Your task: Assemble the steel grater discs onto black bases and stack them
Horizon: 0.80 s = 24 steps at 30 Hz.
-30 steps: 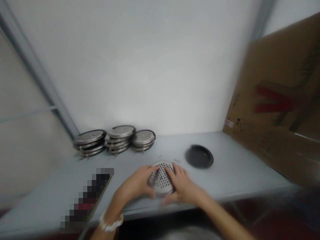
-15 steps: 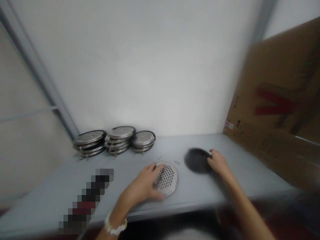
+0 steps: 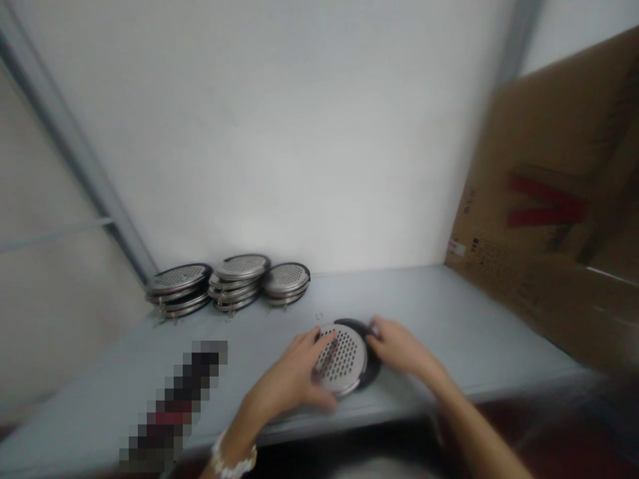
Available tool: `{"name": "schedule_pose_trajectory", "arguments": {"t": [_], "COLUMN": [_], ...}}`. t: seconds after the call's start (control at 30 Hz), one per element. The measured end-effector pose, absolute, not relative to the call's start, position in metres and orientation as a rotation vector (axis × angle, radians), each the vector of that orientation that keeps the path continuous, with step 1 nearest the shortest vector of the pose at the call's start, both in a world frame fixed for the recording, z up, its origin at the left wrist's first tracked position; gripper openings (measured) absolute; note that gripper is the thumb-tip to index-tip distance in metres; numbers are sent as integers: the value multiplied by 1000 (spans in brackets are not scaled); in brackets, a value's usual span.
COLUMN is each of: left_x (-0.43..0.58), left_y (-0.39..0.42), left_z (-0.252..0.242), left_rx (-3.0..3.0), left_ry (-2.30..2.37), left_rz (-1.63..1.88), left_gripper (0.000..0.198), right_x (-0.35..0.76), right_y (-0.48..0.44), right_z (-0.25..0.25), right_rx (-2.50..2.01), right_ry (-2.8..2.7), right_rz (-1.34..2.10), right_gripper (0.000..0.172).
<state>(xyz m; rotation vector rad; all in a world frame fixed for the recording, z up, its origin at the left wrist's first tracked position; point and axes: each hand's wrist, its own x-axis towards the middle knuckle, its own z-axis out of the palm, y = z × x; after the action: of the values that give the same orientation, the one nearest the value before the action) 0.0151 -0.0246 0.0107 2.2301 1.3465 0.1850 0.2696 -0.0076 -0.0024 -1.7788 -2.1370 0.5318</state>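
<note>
My left hand (image 3: 294,376) holds a round perforated metal disc (image 3: 344,362) at its left side, fingers and thumb spread around the rim. In my right hand (image 3: 399,346) the fingers are closed on the right edge of a dark round disc (image 3: 372,372). The metal disc covers most of the dark disc, whose edge shows along the top and right. Whether the two are joined, I cannot tell. A small wire ring (image 3: 319,316) lies on the table just behind the metal disc.
Stacks of similar discs stand at the back: a left stack (image 3: 180,289), a middle stack (image 3: 239,283) and a right stack (image 3: 287,283). A large cardboard box (image 3: 544,219) borders the right side. A pixelated dark object (image 3: 174,406) is at the left front of the grey table (image 3: 449,319).
My right hand has brought the dark disc left against the metal disc, which now overlaps it. The metal disc has shifted slightly right. A small wire piece on the table has become hidden.
</note>
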Motion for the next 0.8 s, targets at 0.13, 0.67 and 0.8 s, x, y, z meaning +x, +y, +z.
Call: {"name": "schedule_pose_trajectory", "arguments": {"t": [0.13,0.67,0.8], "left_x": [10,-4,-5], "left_y": [-23,-14,-14], "left_z": [11,3,3], "left_rx": [2231,2196,2202], "left_ry": [1332,1339,1325], "left_rz": [203,223,230], "left_gripper": [124,121,118], "right_x": [266,266,268], "right_y": [-6,-4,-5], "right_z": [-8,-11,-14], "right_rx": [-1827,-1826,-1831], "right_ry": [-2142,-2120,-2097], "right_rz": [539,597,614], "right_gripper": [28,47,49]}}
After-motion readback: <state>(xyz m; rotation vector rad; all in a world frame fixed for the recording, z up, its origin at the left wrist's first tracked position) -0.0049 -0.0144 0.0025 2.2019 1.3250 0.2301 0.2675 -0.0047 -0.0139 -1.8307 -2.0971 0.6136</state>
